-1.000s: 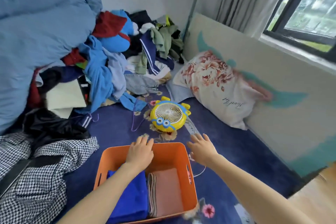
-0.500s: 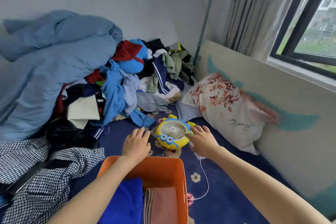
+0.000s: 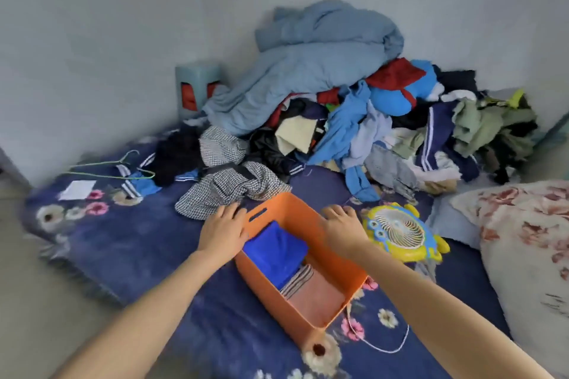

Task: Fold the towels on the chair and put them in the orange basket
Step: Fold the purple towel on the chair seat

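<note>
The orange basket (image 3: pixel 271 298) stands on a dark blue floral bedspread (image 3: pixel 138 243), turned at an angle. Inside lie a folded blue towel (image 3: pixel 274 252) and a folded pink towel (image 3: pixel 317 298) with a striped edge. My left hand (image 3: pixel 223 228) lies flat against the outside of the basket's left wall near its handle slot. My right hand (image 3: pixel 341 224) rests on the far right rim, fingers spread. Neither hand holds a towel. The view is blurred by motion.
A yellow and blue toy-shaped fan (image 3: pixel 403 232) lies right of the basket, its white cord (image 3: pixel 381 344) trailing forward. A floral pillow (image 3: pixel 529 240) is at the right. A big clothes pile (image 3: pixel 369 120), a checked garment (image 3: pixel 228 184), hangers (image 3: pixel 123 169) and a grey-blue stool (image 3: pixel 197 89) lie behind.
My head has swung left, so the window left the view. Both hands drew back from near the fan to the basket's two sides, and the basket now sits turned at an angle.
</note>
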A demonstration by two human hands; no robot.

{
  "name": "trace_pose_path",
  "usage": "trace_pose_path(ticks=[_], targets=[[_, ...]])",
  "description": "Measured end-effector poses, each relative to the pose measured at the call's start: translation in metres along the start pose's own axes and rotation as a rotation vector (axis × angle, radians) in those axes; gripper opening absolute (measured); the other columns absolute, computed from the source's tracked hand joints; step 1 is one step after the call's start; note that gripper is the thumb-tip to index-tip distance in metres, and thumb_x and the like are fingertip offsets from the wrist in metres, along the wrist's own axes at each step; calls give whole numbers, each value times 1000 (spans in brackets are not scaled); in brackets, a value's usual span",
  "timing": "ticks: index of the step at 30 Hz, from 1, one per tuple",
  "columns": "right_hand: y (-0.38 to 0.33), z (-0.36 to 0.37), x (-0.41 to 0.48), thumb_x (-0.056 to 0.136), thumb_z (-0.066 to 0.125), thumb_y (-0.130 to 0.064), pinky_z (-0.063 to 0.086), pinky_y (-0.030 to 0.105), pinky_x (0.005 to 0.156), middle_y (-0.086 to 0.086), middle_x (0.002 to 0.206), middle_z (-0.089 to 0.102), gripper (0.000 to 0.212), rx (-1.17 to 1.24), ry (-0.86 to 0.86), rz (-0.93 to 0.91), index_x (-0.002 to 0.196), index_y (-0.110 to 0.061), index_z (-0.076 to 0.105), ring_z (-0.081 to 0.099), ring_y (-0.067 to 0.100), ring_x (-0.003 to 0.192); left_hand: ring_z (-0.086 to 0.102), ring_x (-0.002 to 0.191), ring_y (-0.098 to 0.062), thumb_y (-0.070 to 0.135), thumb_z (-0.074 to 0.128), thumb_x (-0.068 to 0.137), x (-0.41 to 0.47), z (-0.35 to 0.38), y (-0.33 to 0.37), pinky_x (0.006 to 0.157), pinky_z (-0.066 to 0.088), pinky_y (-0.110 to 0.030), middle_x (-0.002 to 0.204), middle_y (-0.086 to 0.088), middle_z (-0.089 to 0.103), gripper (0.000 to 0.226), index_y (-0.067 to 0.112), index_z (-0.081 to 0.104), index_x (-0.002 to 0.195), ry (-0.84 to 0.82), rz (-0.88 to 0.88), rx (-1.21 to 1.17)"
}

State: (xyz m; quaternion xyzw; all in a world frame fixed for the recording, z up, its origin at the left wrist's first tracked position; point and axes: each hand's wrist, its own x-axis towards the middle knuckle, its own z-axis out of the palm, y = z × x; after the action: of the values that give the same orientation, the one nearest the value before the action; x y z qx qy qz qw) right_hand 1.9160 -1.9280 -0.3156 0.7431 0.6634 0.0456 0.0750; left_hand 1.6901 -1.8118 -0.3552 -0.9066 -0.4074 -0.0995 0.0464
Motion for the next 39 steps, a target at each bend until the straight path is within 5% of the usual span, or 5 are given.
trace_pose_path(ticks=[6,12,17,26,39], targets=[[-114,-6,14,85,59,-36,28,45,105,13,135,47,48,-72,-52,-363,129,-19,51,38,26,130,67,78,-37,15,88,45,-136,-10,-79,52,57,-42,94,-18,70,48,3,70,89,-106,-445,11],[-231,-30,23,18,84,-52,52,28,53,-4,69,66,53,-53,182,-640,65,-31,71,66,14,63,67,69,-35,12,88,45,-255,-59,-127,53,55,-40,85,-18,70,46,2,71,86,27,-780,15],[-354,-47,-13,14,88,-45,54,37,50,4,64,65,56,-55,185,-901,64,-26,71,66,19,61,41,127,-27,29,44,92,-397,-95,-145,99,38,-38,141,-8,44,45,12,44,134,-5,-1120,83],[-524,-80,-138,88,53,-28,22,45,108,17,140,41,48,41,80,-1143,133,-13,46,34,30,133,67,69,-32,34,49,66,-628,-143,-167,47,54,-35,82,-11,69,38,7,68,84,-28,-1368,144],[-623,-93,-162,95,41,-33,16,41,111,9,149,28,49,-96,147,-1298,141,-18,32,23,24,138,60,99,-38,18,72,75,-703,-143,-178,74,52,-43,111,-14,65,41,4,63,112,127,-1481,83]])
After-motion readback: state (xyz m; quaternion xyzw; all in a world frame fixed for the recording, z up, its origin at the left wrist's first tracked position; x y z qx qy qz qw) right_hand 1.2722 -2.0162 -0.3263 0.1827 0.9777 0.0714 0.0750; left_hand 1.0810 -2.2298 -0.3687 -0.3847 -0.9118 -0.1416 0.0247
